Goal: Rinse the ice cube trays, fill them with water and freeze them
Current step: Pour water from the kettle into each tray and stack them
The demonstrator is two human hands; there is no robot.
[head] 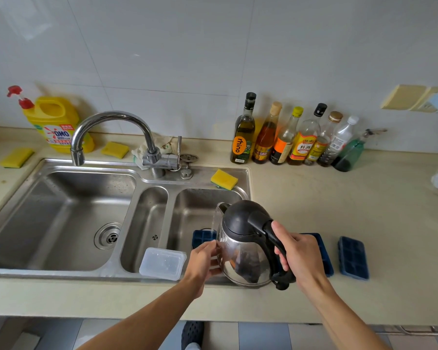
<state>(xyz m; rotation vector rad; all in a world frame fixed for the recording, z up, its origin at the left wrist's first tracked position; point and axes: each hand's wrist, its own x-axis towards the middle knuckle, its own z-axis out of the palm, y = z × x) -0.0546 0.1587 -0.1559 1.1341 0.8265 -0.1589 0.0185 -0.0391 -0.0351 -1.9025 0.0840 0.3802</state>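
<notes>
Two bare forearms reach forward over the front edge of the desk point(339, 203). The right hand point(302, 256) grips the black handle point(272, 236) of a steel kettle point(240, 223), its fingers point(281, 257) curled round the handle and the thumb along the top. The left hand point(203, 261) rests on the kettle's shiny side, fingers loosely extended and close together against the metal. The kettle is tipped toward the sink point(68, 274), and a thin stream of water point(213, 221) falls from its spout onto a dark blue ice cube tray point(202, 237) lying in the right-hand basin; how full its cells are is hard to tell, since the kettle hides most of it. A second blue tray point(324, 251) lies on the desk just behind the right hand, and a third blue tray point(353, 257) sits beside it, further right. A clear plastic box point(162, 262) rests on the sink's front rim, just left of the left hand.
</notes>
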